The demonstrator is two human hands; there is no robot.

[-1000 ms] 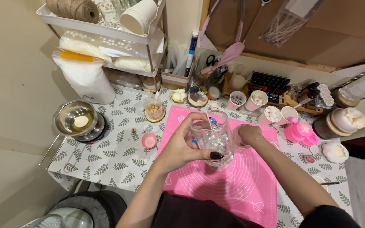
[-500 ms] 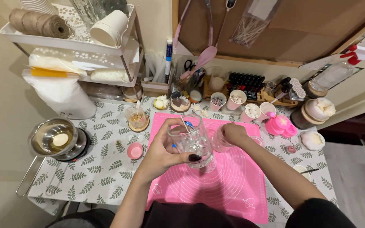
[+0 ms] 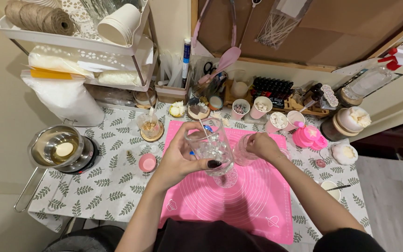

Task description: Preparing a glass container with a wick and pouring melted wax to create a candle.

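Table [image 3: 113,186] under a leaf-print cloth filled your view, with a pink mat [image 3: 239,205] spread on it in front of you. At the back left stood a white rack [image 3: 71,39] carrying twine [image 3: 38,17], paper cups [image 3: 117,23] and white bags [image 3: 66,100]. On the table's left edge a steel pot [image 3: 54,149] sat on a small burner, a pale disc lying in its liquid. Your left hand [image 3: 178,158] was wrapped around a clear glass [image 3: 211,149], thumb across the front and fingers curled behind, holding it tilted above the mat's upper half; a thin stick stood inside it. Your right hand [image 3: 260,143] was closed over a smaller clear jar [image 3: 244,151] just beside the glass, on the mat's upper right; whether the jar rested on the mat I could not tell. Beyond it stood a pink lidded pot [image 3: 309,136] and a row of pink cups [image 3: 260,108]. A little pink dish [image 3: 147,162] lay left of the mat, near your left wrist
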